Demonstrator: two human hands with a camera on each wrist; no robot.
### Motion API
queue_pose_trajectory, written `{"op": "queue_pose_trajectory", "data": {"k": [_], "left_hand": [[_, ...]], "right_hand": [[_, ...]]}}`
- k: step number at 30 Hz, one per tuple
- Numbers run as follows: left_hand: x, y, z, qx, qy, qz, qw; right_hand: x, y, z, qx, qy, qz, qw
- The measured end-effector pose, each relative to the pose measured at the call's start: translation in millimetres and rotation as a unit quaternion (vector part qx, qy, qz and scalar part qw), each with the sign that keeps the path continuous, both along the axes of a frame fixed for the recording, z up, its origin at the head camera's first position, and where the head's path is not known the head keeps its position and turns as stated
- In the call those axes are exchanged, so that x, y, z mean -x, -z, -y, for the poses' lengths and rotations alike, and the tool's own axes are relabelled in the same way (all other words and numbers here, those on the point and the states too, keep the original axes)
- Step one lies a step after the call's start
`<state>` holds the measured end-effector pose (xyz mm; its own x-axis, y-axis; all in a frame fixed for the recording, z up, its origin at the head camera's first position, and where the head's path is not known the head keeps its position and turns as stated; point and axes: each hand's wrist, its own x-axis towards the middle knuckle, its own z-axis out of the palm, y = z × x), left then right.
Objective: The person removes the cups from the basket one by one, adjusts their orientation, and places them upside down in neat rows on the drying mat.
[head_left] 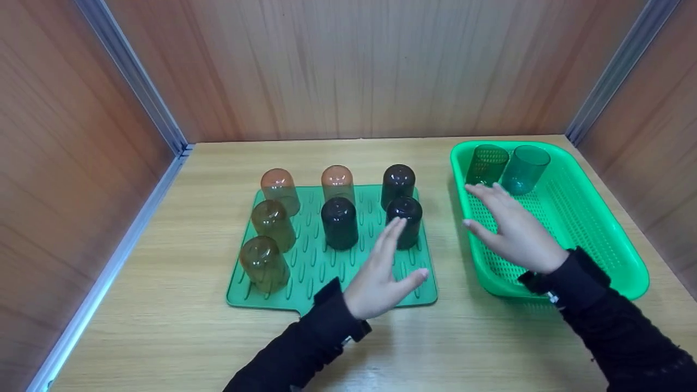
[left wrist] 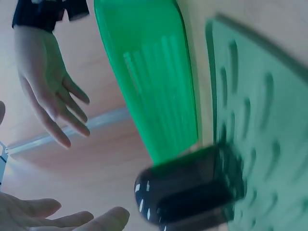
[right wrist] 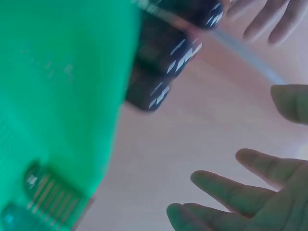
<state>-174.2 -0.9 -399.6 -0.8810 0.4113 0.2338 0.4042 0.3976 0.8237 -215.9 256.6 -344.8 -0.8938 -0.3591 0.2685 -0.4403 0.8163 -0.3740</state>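
Observation:
My left hand (head_left: 375,277) hovers with fingers straight over the front right of a green drying mat (head_left: 321,277), holding nothing. Its fingertips overlap a dark upturned cup (head_left: 408,209) in the head view; the left wrist view shows this dark cup (left wrist: 187,192) beyond the fingers. My right hand (head_left: 512,228), fingers extended and thumb spread, holds nothing above the left side of a green perforated basket (head_left: 610,234). Just beyond its fingertips, a dark green cup (head_left: 487,163) and a teal cup (head_left: 525,169) stand tilted at the basket's far end.
More cups stand upside down on the mat: two dark ones (head_left: 340,223), two with orange tops (head_left: 280,190) at the back, and two olive ones (head_left: 265,264) along the left. Wooden panels (head_left: 381,71) with metal edges enclose the table (head_left: 163,305).

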Motion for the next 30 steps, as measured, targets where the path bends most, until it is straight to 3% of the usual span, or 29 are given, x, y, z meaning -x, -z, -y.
{"op": "queue_pose_trajectory", "data": {"k": [5, 9, 14, 18, 22, 30], "left_hand": [[2.8, 6.7, -26.1, 0.03, 0.029, 0.053, 0.9977], [5.2, 15.6, -43.9, 0.053, 0.044, 0.085, 0.994], [10.2, 25.5, -65.7, 0.064, 0.046, 0.13, 0.9884], [18.5, 25.5, -85.4, 0.03, 0.024, 0.182, 0.9824], [27.8, 22.8, -104.5, -0.027, -0.004, 0.238, 0.971], [41.7, 26.3, -138.3, -0.096, -0.053, 0.255, 0.9608]], "right_hand": [[30.4, 4.3, -31.6, -0.013, 0.05, 0.001, 0.9986], [57.7, 8.8, -49.8, -0.047, 0.08, 0.025, 0.9953], [86.9, 13.6, -60.3, -0.085, 0.101, 0.056, 0.9897], [103.2, 19.6, -58.1, -0.091, 0.114, 0.052, 0.9879], [116.0, 28.3, -51.4, -0.096, 0.119, 0.034, 0.9876], [132.7, 42.3, -44.9, -0.128, 0.133, 0.028, 0.9825]]}}
